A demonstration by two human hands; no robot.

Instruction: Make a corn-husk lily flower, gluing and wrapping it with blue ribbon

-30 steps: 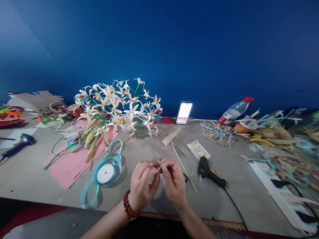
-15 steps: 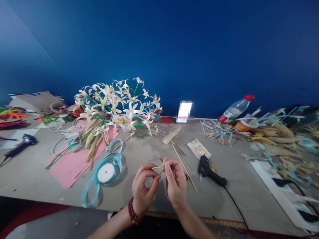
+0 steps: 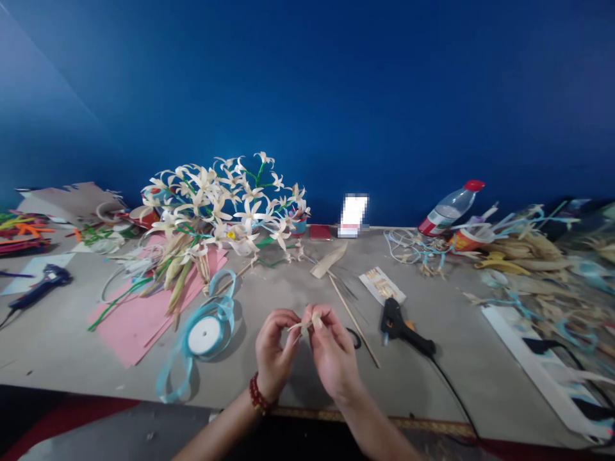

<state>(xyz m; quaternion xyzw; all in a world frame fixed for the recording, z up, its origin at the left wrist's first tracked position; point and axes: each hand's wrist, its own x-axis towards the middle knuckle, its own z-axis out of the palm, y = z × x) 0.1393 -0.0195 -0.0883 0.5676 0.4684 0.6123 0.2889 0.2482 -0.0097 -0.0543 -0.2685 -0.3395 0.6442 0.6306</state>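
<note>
My left hand (image 3: 275,349), with a red bead bracelet on the wrist, is closed with its fingertips pinching a small pale husk strip (image 3: 304,327). Beside it my right hand (image 3: 332,360) pinches the same strip between thumb and forefinger. Both hands hover over the front middle of the grey table, their fingertips nearly touching. Fingers hide much of the strip, and its exact shape is blurred. Just beyond them lie a larger dried husk piece (image 3: 329,260) and a thin wooden stick (image 3: 353,318). A small black ring (image 3: 356,339) shows partly behind my right hand.
A black glue gun (image 3: 408,330) with its cord lies to the right, below a small packet (image 3: 382,285). A blue ribbon spool (image 3: 205,335) is on the left, near pink paper (image 3: 127,333) and white husk flowers (image 3: 252,214). A power strip (image 3: 533,365) lies far right.
My hands have come closer together, and my left thumb and fingers have closed in from a wider ring shape around the strip. The view has shifted slightly.
</note>
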